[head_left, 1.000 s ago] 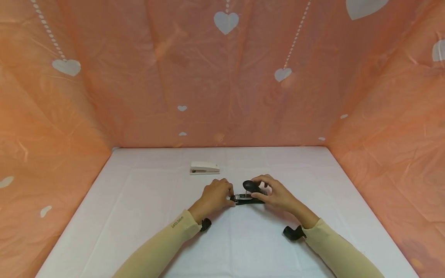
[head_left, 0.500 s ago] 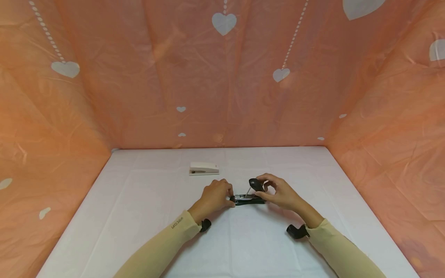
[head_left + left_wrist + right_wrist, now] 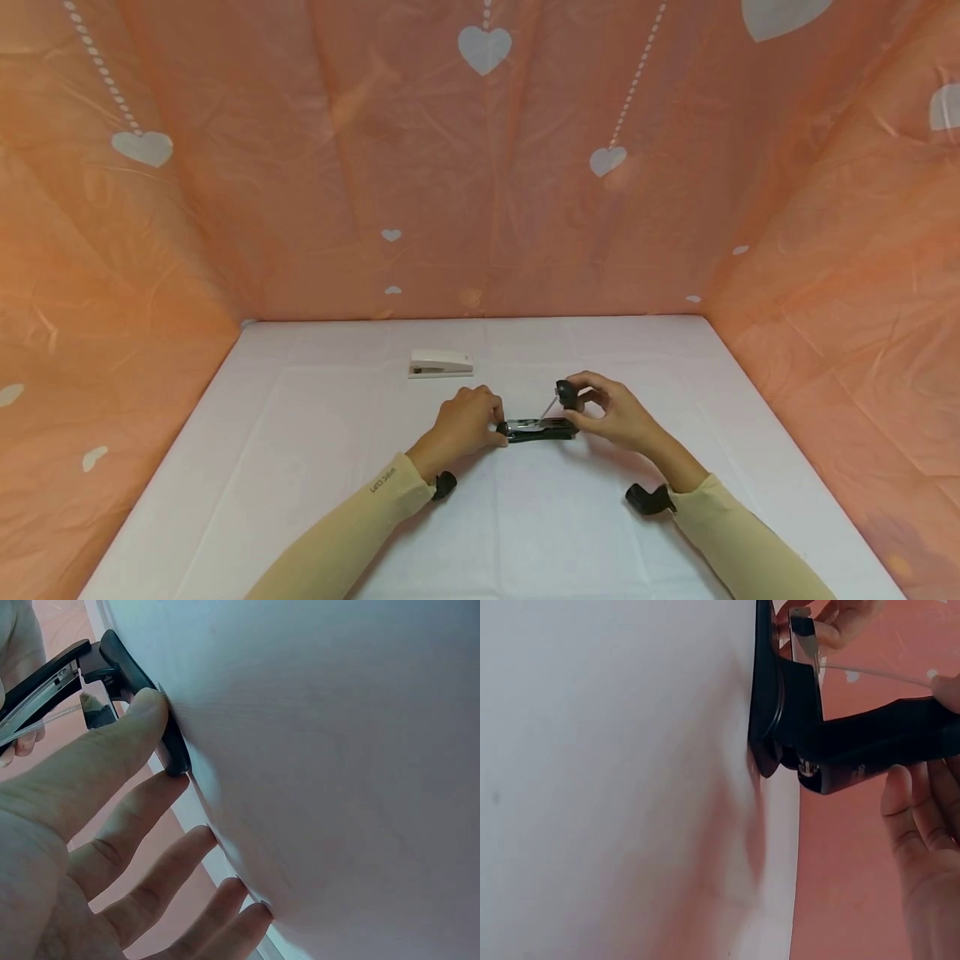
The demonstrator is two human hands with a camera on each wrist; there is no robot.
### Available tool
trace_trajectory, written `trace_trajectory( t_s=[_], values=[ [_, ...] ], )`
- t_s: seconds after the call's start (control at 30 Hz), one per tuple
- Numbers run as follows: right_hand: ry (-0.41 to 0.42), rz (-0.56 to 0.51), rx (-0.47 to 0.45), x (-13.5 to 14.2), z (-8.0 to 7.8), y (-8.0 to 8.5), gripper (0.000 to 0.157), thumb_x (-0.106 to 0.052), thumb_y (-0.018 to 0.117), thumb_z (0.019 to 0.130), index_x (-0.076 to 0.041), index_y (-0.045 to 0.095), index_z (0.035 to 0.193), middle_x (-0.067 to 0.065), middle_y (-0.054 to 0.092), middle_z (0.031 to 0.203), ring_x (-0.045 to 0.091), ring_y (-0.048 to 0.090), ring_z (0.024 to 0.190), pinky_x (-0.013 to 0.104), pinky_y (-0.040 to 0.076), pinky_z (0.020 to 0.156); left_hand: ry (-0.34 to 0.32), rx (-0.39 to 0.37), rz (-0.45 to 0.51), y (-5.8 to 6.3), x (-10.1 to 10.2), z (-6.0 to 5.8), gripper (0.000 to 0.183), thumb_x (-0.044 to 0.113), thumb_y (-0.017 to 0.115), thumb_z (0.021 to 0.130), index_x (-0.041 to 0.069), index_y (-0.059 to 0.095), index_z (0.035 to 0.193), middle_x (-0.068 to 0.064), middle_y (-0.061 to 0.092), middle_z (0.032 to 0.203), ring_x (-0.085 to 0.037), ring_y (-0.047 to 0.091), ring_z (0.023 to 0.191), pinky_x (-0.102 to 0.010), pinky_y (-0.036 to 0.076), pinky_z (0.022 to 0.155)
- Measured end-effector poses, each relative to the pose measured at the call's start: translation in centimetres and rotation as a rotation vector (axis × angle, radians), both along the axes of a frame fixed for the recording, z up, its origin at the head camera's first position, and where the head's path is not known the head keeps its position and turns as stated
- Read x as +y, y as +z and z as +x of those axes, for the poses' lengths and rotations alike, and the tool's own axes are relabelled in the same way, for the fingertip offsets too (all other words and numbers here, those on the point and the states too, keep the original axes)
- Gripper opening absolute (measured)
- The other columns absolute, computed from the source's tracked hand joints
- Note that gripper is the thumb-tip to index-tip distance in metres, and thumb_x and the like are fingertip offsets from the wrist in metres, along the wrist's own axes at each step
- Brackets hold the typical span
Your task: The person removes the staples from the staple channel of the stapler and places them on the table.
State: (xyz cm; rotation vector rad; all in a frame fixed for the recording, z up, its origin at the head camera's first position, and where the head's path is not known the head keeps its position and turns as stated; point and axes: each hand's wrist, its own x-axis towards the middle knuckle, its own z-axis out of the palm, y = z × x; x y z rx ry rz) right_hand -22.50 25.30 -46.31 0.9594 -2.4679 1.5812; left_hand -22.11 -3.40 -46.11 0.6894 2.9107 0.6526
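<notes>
A black stapler [image 3: 538, 435] lies on the white table in the head view, its top arm [image 3: 877, 742] swung up steeply from the base at the right end. Between arm and base runs a thin metal rod, and the silver staple channel is exposed. My left hand [image 3: 468, 417] pinches the left end of the base; in the left wrist view the thumb lies on the base [image 3: 176, 742] with the index fingertip at its edge. With thumb and fingers, my right hand [image 3: 613, 412] grips the raised arm's free end.
Behind the left hand stands a white stapler [image 3: 441, 367] on the table [image 3: 337, 400]. An orange curtain with pale hearts [image 3: 484, 50] encloses the table at the back and both sides. A black wrist camera [image 3: 649, 500] sits below the right sleeve.
My right hand has moved to the right, swinging the stapler's top arm from a leaning position to nearly upright. The left hand has stayed at the base, and the white stapler has not moved.
</notes>
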Motion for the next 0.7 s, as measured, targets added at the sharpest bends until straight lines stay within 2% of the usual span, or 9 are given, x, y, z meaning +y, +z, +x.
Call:
trace_trajectory(
  t_s=[0.3,0.7],
  values=[
    [0.016,-0.04,-0.001,0.9,0.0,-0.1,0.036,0.01,0.08,0.09,0.003,0.068,0.122,0.017,0.069,0.115,0.012,0.069,0.098,0.021,0.055,0.093,-0.01,0.014,0.007,0.0,0.0,-0.1,0.025,0.03,0.097,0.081,0.018,0.077,0.09,0.0,0.068,0.103,-0.03,0.064,0.105,-0.051,0.056,0.078],
    [0.008,-0.049,-0.026,2.0,0.1,0.2,0.033,0.012,0.08,0.089,0.006,0.066,0.119,0.019,0.069,0.113,0.009,0.069,0.099,0.019,0.054,0.096,-0.013,0.032,0.021,0.1,-0.1,0.1,0.027,0.03,0.097,0.08,0.017,0.076,0.089,0.001,0.068,0.101,-0.029,0.063,0.102,-0.05,0.055,0.077]
  ],
)
